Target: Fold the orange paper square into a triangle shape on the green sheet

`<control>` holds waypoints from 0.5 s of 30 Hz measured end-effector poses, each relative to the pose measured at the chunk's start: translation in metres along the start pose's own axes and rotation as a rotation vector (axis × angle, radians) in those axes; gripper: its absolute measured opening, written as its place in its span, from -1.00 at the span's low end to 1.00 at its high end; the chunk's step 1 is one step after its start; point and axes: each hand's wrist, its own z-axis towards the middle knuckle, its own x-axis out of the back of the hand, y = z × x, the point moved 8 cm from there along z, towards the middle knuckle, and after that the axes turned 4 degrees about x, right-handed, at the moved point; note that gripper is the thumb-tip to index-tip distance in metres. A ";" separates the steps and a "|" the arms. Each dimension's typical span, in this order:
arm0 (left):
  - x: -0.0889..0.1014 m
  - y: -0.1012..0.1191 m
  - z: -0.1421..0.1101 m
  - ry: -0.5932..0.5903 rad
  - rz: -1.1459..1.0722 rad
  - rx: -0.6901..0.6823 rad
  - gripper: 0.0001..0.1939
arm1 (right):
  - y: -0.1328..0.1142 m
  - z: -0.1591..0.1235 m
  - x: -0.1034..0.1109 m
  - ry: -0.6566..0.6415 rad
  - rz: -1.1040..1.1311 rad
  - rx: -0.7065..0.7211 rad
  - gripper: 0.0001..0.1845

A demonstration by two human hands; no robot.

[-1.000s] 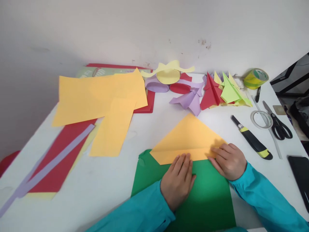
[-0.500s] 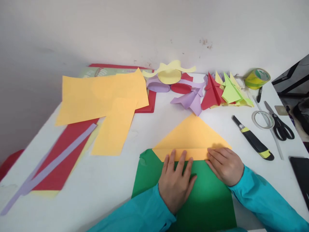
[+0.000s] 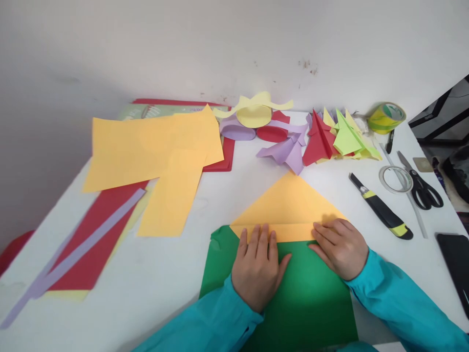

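An orange sheet of paper (image 3: 289,203) lies in front of me, its far part a triangle and its near edge folded into a narrow strip. It overlaps the top of a green sheet (image 3: 311,288) on the table. My left hand (image 3: 258,271) lies flat, with the fingertips on the left part of the strip and the thumb out over the green sheet. At the strip's right end, my right hand (image 3: 342,247) keeps its bent fingers close together on the orange paper. Its thumb tip rests by the strip's lower edge.
Orange offcuts (image 3: 146,151) and a red sheet (image 3: 95,244) lie leftward. Folded paper planes (image 3: 320,139) and paper loops (image 3: 254,117) stand at the back. To the right are a utility knife (image 3: 383,208), scissors (image 3: 421,183), clear tape (image 3: 395,179), yellow tape (image 3: 384,117) and a phone (image 3: 454,259).
My left hand has slid left along the folded strip, its fingers now closer together. My right hand stays at the strip's right end. The whole view has shifted slightly.
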 end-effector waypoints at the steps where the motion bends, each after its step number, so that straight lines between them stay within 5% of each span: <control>1: 0.000 -0.001 0.001 0.009 0.000 -0.012 -0.55 | 0.000 0.000 0.000 0.003 -0.001 0.003 -0.79; 7: 0.003 -0.003 0.007 0.117 0.001 -0.094 -0.71 | 0.000 0.001 0.000 0.062 0.011 0.004 -0.87; 15: -0.002 0.004 0.007 0.087 -0.115 -0.225 -0.81 | -0.003 -0.001 -0.003 0.069 -0.021 0.038 -0.86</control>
